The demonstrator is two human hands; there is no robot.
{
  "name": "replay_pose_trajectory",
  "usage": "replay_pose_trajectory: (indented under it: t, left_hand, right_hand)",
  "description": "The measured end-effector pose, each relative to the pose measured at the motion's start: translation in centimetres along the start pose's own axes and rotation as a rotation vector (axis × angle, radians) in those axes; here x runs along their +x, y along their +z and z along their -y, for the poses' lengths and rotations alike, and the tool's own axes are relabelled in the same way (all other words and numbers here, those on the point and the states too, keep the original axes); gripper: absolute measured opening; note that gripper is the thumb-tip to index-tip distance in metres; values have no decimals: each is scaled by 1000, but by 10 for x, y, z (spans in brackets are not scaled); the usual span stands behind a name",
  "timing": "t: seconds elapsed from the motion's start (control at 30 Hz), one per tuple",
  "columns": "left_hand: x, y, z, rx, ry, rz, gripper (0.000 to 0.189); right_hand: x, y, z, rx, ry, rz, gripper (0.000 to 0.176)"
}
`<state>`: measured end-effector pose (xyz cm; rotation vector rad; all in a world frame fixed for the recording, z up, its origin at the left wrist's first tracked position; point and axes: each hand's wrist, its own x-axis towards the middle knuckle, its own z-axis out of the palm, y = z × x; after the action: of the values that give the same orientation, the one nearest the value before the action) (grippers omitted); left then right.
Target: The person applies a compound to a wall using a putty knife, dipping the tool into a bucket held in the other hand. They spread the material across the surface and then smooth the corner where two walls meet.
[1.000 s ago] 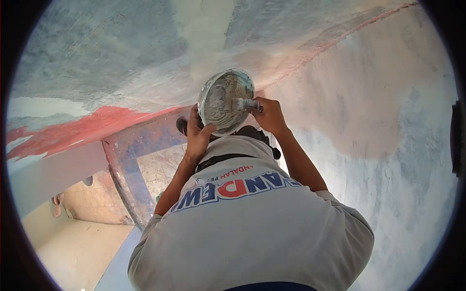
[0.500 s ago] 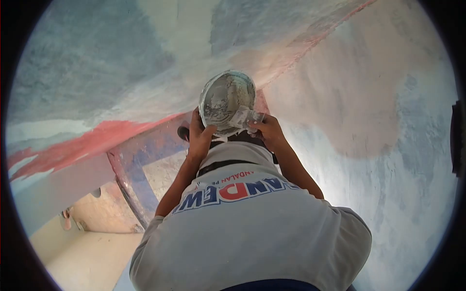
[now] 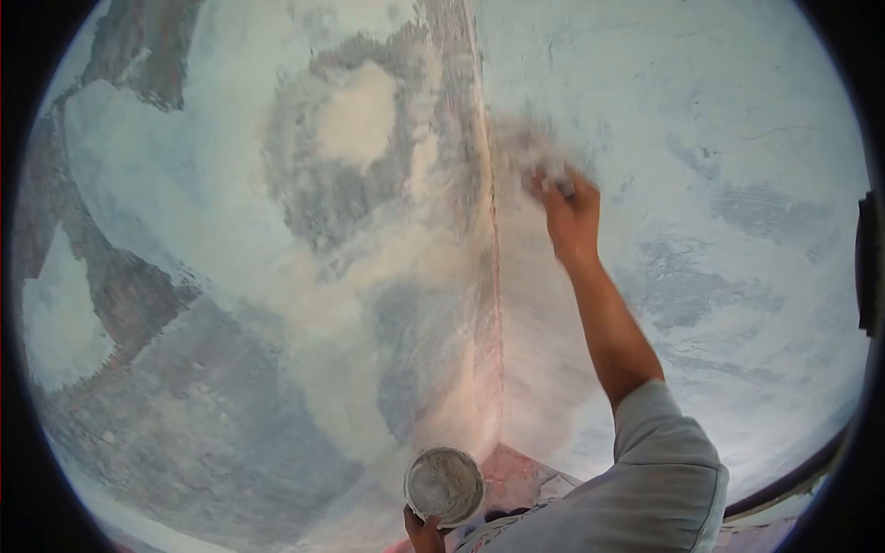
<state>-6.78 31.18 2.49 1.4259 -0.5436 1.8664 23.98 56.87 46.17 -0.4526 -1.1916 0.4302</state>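
Low in the view, my left hand (image 3: 423, 529) is closed on the side of a round bowl (image 3: 444, 487) with grey-white paste inside, held upright near my body. My right arm reaches up to the wall on the right of the corner. Its hand (image 3: 573, 207) is closed on a small flat scraper (image 3: 550, 177), blurred by motion and pressed close to the plaster. Beside it a fresh brownish-grey smear (image 3: 525, 138) marks the wall (image 3: 701, 221). How far the scraper touches the surface is hard to make out.
A vertical corner seam (image 3: 492, 230) with a reddish line divides two walls. The left wall (image 3: 230, 369) carries pale patches and grey rough areas. Reddish paint (image 3: 521, 475) shows at the corner's lower end. A dark edge (image 3: 793, 475) runs at the lower right.
The view has tilted up from my body to the walls. My right hand has left the bowl and risen with the scraper to the right wall. My left hand still holds the bowl.
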Motion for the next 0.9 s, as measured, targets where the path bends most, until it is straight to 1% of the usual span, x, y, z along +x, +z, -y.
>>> replay_pose_trajectory:
  t: [0.03, 0.1, 0.17, 0.2, 0.27, 0.33, 0.37, 0.4, 0.47, 0.5, 0.57, 0.6, 0.67, 0.7, 0.73, 0.8, 0.83, 0.9]
  left_hand:
    - [-6, -9, 3, 17, -26, -14, 72]
    - [-8, -20, 8, 55, -74, -50, 72]
    - [-12, -28, 6, 98, -119, -96, 72]
    - [-16, -28, 5, 120, -141, -126, 72]
    - [-19, -34, 4, 167, -180, -173, 72]
    - [-17, -41, 0, 218, -228, -219, 73]
    - [-15, -43, -11, 243, -260, -245, 73]
    - [-15, -42, -25, 267, -297, -275, 73]
    - [-13, -41, -31, 306, -353, -327, 73]
    - [-14, -40, -33, 326, -381, -353, 73]
    - [-15, -39, -41, 370, -438, -408, 73]
    - [-17, -38, -40, 390, -463, -438, 73]
    - [-24, -30, -36, 423, -518, -504, 74]
    - [-28, -26, -32, 438, -549, -535, 74]
    - [-30, -20, -25, 452, -577, -566, 74]
    - [-36, -12, -13, 486, -630, -626, 74]
    - [-39, -7, -8, 507, -654, -658, 74]
    - [-39, 5, -5, 559, -697, -730, 74]
  right_hand:
    - [31, 2, 2, -200, -82, -21, 18]
    - [83, 26, 11, -380, -359, -124, 17]
    - [129, 50, -2, -496, -743, -277, 23]
    - [146, 61, -7, -498, -749, -274, 23]
    - [164, 85, -9, -542, -945, -317, 32]
    - [150, 110, -14, -589, -683, -235, 38]
    - [131, 124, -11, -551, -660, -236, 33]
    - [114, 126, -6, -558, -652, -239, 33]
    - [100, 123, 10, -373, -622, -56, 29]
    - [100, 109, 20, -337, -570, 16, 24]
    - [104, 87, 69, -502, -363, 8, 22]
    - [120, 79, 79, -513, -345, -9, 25]
    - [170, 63, 70, -579, -457, -26, 24]
    - [182, 59, 75, -669, -445, -39, 20]
    - [198, 53, 73, -679, -450, -35, 20]
    - [220, 43, 66, -721, -228, 164, 18]
    - [219, 43, 70, -723, -232, 171, 18]
    - [216, 52, 81, -843, -239, 124, 18]
